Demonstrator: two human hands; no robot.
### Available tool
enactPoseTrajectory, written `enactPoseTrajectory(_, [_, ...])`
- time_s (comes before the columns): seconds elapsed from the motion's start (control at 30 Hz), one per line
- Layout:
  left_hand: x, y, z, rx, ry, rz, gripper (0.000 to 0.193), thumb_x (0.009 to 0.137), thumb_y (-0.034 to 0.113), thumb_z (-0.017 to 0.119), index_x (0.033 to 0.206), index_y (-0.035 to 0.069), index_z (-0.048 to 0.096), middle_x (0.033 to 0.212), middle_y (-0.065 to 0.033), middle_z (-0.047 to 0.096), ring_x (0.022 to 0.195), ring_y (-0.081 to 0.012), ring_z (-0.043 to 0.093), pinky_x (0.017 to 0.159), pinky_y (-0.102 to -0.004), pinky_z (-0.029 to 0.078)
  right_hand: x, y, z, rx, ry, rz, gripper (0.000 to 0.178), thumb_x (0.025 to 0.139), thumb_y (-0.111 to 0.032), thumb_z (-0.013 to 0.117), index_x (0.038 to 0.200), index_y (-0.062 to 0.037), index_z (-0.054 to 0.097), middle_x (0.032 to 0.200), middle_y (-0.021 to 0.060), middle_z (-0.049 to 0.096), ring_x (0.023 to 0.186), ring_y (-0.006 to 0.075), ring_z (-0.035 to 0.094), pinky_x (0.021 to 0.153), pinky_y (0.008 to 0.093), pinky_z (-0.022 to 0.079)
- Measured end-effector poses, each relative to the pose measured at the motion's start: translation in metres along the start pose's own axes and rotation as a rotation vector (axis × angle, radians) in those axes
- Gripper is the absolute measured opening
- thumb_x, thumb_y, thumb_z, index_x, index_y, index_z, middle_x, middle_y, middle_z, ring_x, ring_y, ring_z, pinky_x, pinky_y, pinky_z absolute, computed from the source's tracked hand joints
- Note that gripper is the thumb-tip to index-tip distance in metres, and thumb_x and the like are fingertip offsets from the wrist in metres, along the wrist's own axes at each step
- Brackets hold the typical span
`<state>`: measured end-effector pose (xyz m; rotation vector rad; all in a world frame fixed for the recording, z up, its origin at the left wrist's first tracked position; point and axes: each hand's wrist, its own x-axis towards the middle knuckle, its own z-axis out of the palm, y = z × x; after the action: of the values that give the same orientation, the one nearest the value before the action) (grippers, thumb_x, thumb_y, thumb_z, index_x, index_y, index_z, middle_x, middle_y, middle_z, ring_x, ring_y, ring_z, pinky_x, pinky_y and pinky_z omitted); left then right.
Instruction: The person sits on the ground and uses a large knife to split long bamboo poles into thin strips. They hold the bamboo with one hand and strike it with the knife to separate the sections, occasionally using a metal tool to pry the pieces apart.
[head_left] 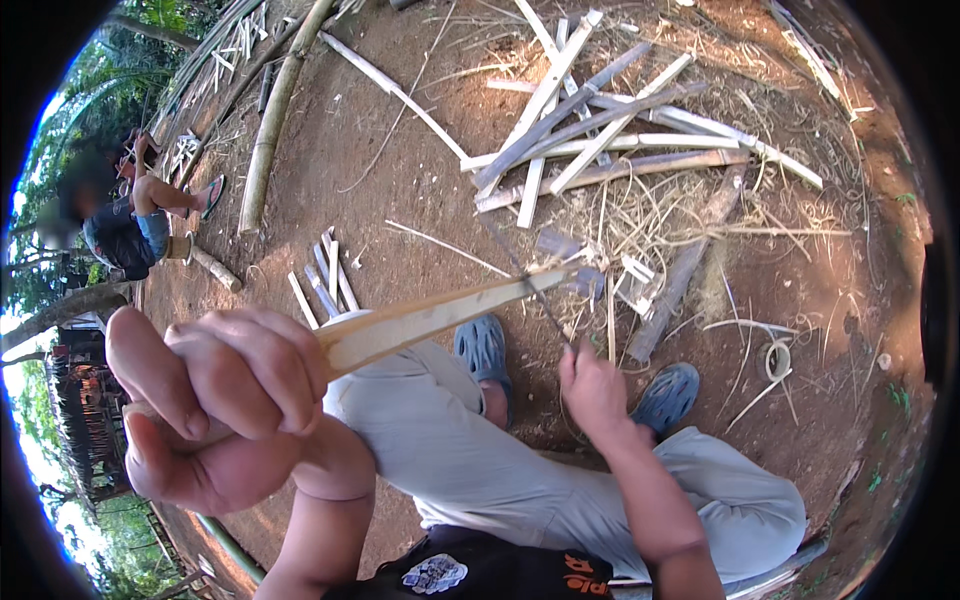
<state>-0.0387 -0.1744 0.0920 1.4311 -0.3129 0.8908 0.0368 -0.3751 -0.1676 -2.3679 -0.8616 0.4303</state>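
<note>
My left hand (pixel 225 400), close to the camera, is closed in a fist round one end of a pale split bamboo strip (pixel 430 322). The strip points away to the right, over my knee. Out in front, my right hand (pixel 598 395) is closed on a knife (pixel 545 303) with a thin dark blade; its handle is mostly hidden in the fingers. That blade crosses the strip near its far end. Whether the edge bites into the bamboo, I cannot tell.
Split bamboo pieces (pixel 590 130) lie piled ahead on the dirt, with curly shavings (pixel 650 220) beside them. Near my right shoe (pixel 665 395) is a bamboo ring (pixel 777 360). Long bamboo poles (pixel 275 130) lie at far left, where another person (pixel 130 225) sits.
</note>
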Motion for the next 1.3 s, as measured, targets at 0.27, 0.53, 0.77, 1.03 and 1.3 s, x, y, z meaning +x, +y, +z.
enactPoseTrajectory(0.27, [-0.010,0.000,0.000,0.039,0.094,-0.015,0.019,0.094,0.023,0.046,0.083,0.012,0.036,0.045,0.0034,0.036,0.030,-0.0071,0.030,0.031,-0.0210,0.025,-0.012,-0.072,-0.062,0.271,0.069,-0.425,0.025,0.096,-0.026,0.054,0.090,-0.0010,0.056,0.062,0.0214,0.063,0.057,0.0361,0.066,0.051,0.0453,0.054])
enactPoseTrajectory(0.53, [-0.007,0.001,-0.010,-0.021,0.129,-0.106,0.016,0.092,0.021,0.047,0.084,0.012,0.036,0.048,0.0019,0.037,0.034,-0.0080,0.031,0.034,-0.0224,0.025,-0.005,0.010,0.012,-0.033,-0.099,0.161,0.031,0.098,-0.026,0.050,0.086,0.0005,0.058,0.061,0.0229,0.062,0.061,0.0416,0.066,0.053,0.0502,0.053])
enactPoseTrajectory(0.77, [-0.006,0.006,-0.023,0.015,0.036,-0.053,0.018,0.092,0.022,0.047,0.085,0.010,0.036,0.046,-0.0006,0.040,0.034,-0.0120,0.039,0.033,-0.0250,0.037,0.001,-0.030,0.003,0.169,-0.004,-0.104,0.027,0.099,-0.025,0.050,0.091,-0.0012,0.060,0.059,0.0216,0.060,0.055,0.0387,0.063,0.051,0.0486,0.052])
enactPoseTrajectory(1.03, [-0.006,0.006,-0.023,-0.061,0.066,-0.157,0.015,0.087,0.018,0.049,0.083,0.013,0.036,0.052,0.0022,0.034,0.040,-0.0088,0.029,0.044,-0.0247,0.023,0.003,-0.004,0.006,0.021,-0.104,0.150,0.034,0.100,-0.029,0.047,0.088,0.0005,0.059,0.066,0.0237,0.064,0.061,0.0433,0.065,0.057,0.0523,0.053])
enactPoseTrajectory(1.3, [-0.004,0.000,-0.002,-0.046,0.100,-0.062,0.015,0.083,0.018,0.051,0.082,0.013,0.037,0.049,0.0025,0.032,0.037,-0.0095,0.026,0.039,-0.0254,0.020,0.001,0.092,0.071,-0.003,-0.136,0.435,0.041,0.100,-0.035,0.046,0.090,0.0016,0.061,0.074,0.0298,0.064,0.072,0.0473,0.066,0.066,0.0557,0.053])
